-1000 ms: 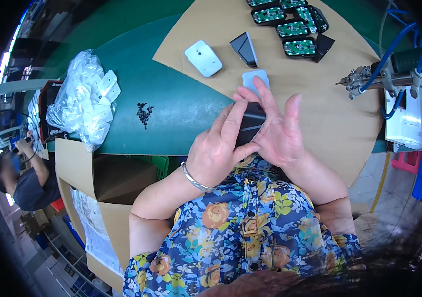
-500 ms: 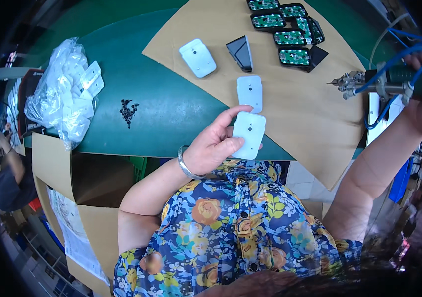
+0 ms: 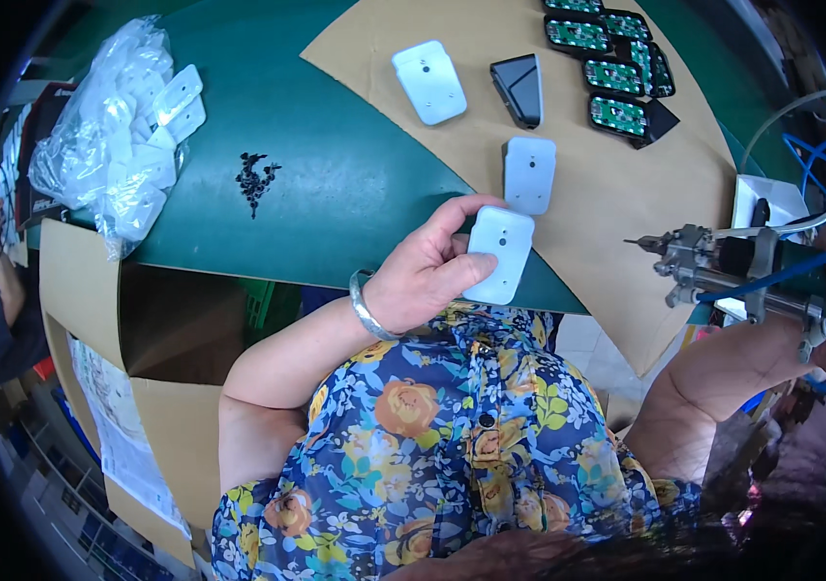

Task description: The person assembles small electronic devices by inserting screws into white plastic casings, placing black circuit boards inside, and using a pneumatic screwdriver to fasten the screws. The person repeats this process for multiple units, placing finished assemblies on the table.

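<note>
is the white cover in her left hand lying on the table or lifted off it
Lifted: the left hand grips the white cover at the table's near edge, tilted up.

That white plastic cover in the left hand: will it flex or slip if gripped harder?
The white cover looks like rigid moulded plastic, so probably stiff and light. Its smooth rounded edges may slip; the left hand pinches it by the sides.

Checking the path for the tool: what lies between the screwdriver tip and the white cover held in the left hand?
In the head view, only bare brown cardboard sheet separates the pneumatic screwdriver from the white cover in the left hand.
</note>
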`<state>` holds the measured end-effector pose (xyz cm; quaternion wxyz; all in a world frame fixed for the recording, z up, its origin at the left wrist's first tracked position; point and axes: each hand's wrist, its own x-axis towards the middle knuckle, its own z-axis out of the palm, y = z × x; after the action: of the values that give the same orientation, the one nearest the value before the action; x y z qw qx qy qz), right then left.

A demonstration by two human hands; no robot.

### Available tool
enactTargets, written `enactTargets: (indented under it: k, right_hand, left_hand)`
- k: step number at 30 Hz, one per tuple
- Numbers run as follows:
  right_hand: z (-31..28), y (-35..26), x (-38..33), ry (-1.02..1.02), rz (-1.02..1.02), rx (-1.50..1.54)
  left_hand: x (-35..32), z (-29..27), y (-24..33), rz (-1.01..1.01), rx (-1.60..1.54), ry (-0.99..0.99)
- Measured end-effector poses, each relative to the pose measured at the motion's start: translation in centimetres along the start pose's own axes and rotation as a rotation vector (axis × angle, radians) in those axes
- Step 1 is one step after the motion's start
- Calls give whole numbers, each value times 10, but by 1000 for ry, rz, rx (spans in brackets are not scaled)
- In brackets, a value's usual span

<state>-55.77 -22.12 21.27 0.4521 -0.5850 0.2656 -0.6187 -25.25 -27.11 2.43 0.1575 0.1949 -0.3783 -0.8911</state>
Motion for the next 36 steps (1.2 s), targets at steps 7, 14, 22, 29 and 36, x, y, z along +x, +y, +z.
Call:
enactTargets:
  k: [7,14,22,29,36]
  right_hand:
    - [-21,-12,-12,-75,57,-30]
    - [-1,-13,-20,-21,-19,-25]
    - [49,14,-60,259,-78,-287]
    - [69,33,-78,346,-75,-384]
    - [72,39,-79,355,-72,-406]
  left_hand:
    - [-2,2,4,34,166,38]
    - [13,6,-2,-33,178,8]
    - [30,20,-6,-181,318,-36]
    - [35,29,-8,-197,288,-62]
    - [33,33,-6,-184,282,-75]
